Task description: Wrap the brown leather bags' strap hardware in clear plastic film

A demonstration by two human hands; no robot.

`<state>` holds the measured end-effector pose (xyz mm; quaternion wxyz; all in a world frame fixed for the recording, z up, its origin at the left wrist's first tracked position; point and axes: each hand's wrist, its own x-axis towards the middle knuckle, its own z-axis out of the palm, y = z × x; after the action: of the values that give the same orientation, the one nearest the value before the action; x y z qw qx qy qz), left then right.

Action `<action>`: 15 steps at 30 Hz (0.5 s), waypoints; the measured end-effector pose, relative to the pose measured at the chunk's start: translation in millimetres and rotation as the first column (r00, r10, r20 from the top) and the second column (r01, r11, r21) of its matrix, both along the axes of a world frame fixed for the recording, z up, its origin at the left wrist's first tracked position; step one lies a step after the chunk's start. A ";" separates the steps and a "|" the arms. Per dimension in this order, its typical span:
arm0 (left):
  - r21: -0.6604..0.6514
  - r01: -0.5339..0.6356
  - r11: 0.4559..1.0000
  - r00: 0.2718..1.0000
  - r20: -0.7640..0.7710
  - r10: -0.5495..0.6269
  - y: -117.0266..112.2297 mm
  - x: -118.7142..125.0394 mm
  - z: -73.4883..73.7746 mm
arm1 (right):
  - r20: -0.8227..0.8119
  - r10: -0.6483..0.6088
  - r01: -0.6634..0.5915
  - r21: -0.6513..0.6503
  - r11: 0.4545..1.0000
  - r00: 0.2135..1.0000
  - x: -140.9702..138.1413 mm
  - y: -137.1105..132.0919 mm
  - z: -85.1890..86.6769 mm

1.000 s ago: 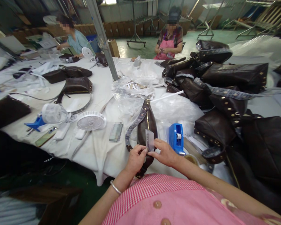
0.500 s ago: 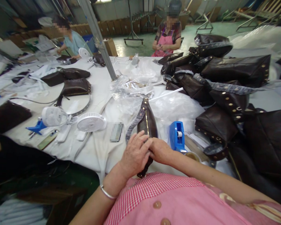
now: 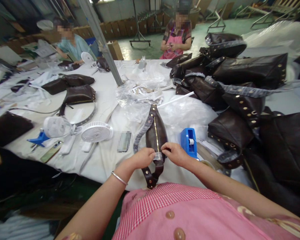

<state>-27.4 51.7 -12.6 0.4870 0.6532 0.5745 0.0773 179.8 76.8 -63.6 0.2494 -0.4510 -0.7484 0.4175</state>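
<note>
A dark brown leather bag [image 3: 156, 131] lies lengthwise on the white table [image 3: 107, 96] in front of me, its zipper up and its studded strap end [image 3: 150, 175] hanging toward my lap. My left hand [image 3: 141, 157] and my right hand [image 3: 173, 154] pinch a small clear wrapping piece [image 3: 158, 156] across the bag's near end, one hand on each side. A strap wrapped in clear film [image 3: 141, 133] curves along the bag's left side.
A blue tape dispenser [image 3: 188, 142] stands just right of my right hand. Two small white fans [image 3: 96, 131] lie to the left. A large pile of brown bags [image 3: 240, 96] fills the right side. Two other people work at the far edge of the table.
A second ago my hands held the clear piece upright above the bag; then they pressed down together on it. Now they are apart, holding the piece wrapped across the bag's near end.
</note>
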 end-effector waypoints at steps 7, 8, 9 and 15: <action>-0.345 -0.212 0.915 0.954 0.130 0.270 -6.1 -3.5 -23.0 | 0.065 0.210 -0.218 0.393 0.893 0.976 1.6 -10.7 16.5; -0.366 -0.228 0.902 0.945 0.138 0.295 -6.2 -3.0 -23.8 | 0.109 0.218 -0.244 0.436 0.866 0.970 -1.9 -14.1 17.1; -0.381 -0.243 0.892 0.937 0.145 0.318 -6.3 -2.4 -24.0 | 0.153 0.212 -0.260 0.472 0.842 0.965 -5.5 -17.2 16.9; -0.300 -0.292 0.908 0.917 0.183 0.355 -12.4 -0.1 -15.4 | 0.276 0.165 -0.285 0.480 0.830 0.947 -13.7 -25.5 13.6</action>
<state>-27.6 39.3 -28.0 0.6146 0.4631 0.6194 0.1555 166.1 51.3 -50.0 0.2237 -0.3201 -0.9036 0.1762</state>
